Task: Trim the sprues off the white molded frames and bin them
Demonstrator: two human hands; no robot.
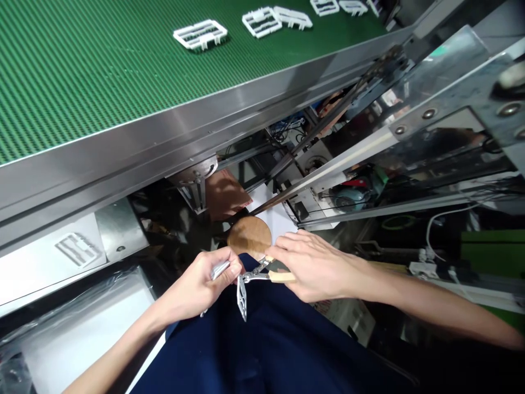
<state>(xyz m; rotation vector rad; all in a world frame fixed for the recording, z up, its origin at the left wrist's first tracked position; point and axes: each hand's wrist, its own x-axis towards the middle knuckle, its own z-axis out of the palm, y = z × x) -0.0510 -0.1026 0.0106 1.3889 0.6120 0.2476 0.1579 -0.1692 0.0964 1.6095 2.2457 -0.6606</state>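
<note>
Left hand [213, 280]: fingers pinching a pale slotted plastic part [241, 298], low in the near centre. Right hand [307, 265]: fingers wrapped around the yellowish handles of the pliers [262, 271], whose tips meet the part. Far side: similar white parts [200, 35] lie on a green conveyor belt [102, 71].

White plastic parts [200, 35] on a ridged green belt [102, 65]

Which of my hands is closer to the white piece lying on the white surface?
Left. Your left hand is to the right of that white piece; your right hand, on the pliers, is farther right.
</note>
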